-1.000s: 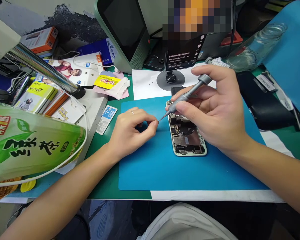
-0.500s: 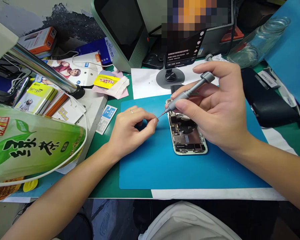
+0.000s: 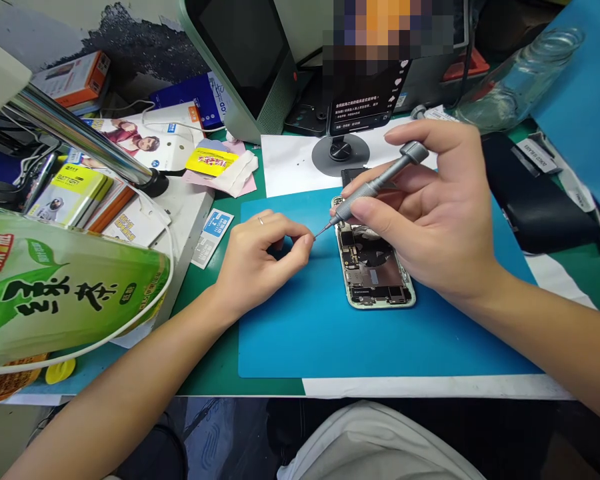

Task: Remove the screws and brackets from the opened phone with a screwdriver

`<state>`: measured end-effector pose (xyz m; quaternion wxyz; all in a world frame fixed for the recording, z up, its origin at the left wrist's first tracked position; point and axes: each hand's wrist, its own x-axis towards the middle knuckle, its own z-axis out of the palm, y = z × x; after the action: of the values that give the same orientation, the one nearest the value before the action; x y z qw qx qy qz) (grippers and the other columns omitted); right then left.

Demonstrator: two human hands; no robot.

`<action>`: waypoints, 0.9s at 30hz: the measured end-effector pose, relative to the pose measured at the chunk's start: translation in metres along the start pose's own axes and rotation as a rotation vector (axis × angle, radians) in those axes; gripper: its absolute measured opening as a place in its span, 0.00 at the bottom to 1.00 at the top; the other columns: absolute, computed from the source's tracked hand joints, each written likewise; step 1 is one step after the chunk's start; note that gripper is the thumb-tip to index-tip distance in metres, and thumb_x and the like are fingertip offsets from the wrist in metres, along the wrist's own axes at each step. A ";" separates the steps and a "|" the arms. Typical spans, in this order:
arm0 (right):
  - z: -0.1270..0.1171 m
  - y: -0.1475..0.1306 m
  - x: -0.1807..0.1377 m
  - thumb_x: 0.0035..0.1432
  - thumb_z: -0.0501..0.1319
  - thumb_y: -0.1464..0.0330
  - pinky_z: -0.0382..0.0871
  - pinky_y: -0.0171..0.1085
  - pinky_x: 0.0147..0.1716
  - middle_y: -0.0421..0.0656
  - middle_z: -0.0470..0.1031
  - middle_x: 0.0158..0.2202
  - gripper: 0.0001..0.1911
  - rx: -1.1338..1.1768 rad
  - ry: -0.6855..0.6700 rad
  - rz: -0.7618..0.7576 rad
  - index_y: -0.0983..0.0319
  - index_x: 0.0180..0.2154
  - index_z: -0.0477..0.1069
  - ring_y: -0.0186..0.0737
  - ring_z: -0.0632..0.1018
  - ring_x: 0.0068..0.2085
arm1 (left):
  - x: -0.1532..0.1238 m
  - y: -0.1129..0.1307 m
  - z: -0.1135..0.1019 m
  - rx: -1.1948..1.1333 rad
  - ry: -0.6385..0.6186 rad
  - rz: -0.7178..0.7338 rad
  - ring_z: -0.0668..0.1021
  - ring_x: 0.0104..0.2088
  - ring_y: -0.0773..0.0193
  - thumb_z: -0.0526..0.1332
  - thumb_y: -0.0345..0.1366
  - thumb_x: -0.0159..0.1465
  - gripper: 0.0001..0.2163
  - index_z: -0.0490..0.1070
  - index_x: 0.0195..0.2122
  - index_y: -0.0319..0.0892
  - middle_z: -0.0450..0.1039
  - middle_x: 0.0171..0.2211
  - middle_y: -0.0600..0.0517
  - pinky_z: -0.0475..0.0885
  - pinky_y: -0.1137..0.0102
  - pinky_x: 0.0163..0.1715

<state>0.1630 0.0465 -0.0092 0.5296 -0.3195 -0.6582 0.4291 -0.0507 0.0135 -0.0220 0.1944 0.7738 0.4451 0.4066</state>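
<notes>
An opened phone (image 3: 375, 273) lies on a blue mat (image 3: 330, 333), its circuit boards showing. My right hand (image 3: 430, 220) grips a grey precision screwdriver (image 3: 375, 187), its tip pointing left, just past the phone's top-left corner. My left hand (image 3: 260, 257) rests on the mat with thumb and forefinger pinched together right at the screwdriver's tip; whatever they hold is too small to see. A ring sits on one finger of the left hand.
A green tea bottle (image 3: 65, 293) looms at the near left. Boxes and packets (image 3: 75, 193) pile up left of the mat. A small monitor (image 3: 245, 60), a phone on a round stand (image 3: 353, 113) and a clear bottle (image 3: 515, 80) stand behind.
Both hands stay almost where they were; the left pinch and the screwdriver tip remain together. The view has shifted slightly.
</notes>
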 end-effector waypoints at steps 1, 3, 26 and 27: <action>0.000 0.000 0.000 0.60 0.68 0.77 0.87 0.35 0.39 0.34 0.77 0.40 0.26 0.000 0.001 -0.005 0.56 0.53 0.60 0.31 0.84 0.41 | 0.000 0.000 0.000 0.000 0.000 0.001 0.71 0.27 0.70 0.65 0.28 0.67 0.07 0.78 0.31 0.40 0.78 0.26 0.56 0.67 0.71 0.35; -0.001 0.000 0.000 0.60 0.68 0.77 0.86 0.34 0.39 0.34 0.77 0.40 0.26 0.002 -0.001 -0.005 0.55 0.54 0.59 0.31 0.84 0.41 | 0.000 0.000 0.000 0.000 0.002 0.004 0.71 0.27 0.70 0.65 0.28 0.67 0.07 0.79 0.31 0.40 0.78 0.26 0.56 0.67 0.71 0.35; 0.000 0.003 0.001 0.59 0.70 0.74 0.87 0.34 0.38 0.34 0.76 0.40 0.26 -0.035 0.028 -0.021 0.55 0.52 0.59 0.32 0.84 0.43 | 0.000 0.000 -0.001 -0.007 -0.001 0.007 0.72 0.27 0.70 0.65 0.29 0.68 0.07 0.79 0.31 0.40 0.79 0.27 0.57 0.67 0.71 0.34; 0.000 0.003 0.001 0.59 0.70 0.74 0.87 0.34 0.38 0.34 0.75 0.40 0.26 -0.034 0.029 -0.028 0.54 0.52 0.60 0.31 0.84 0.43 | 0.000 0.000 -0.001 -0.008 0.000 0.007 0.72 0.27 0.70 0.65 0.29 0.68 0.07 0.79 0.31 0.41 0.79 0.27 0.57 0.67 0.71 0.34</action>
<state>0.1624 0.0488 -0.0111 0.5396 -0.3254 -0.6621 0.4057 -0.0516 0.0138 -0.0214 0.1960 0.7746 0.4409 0.4089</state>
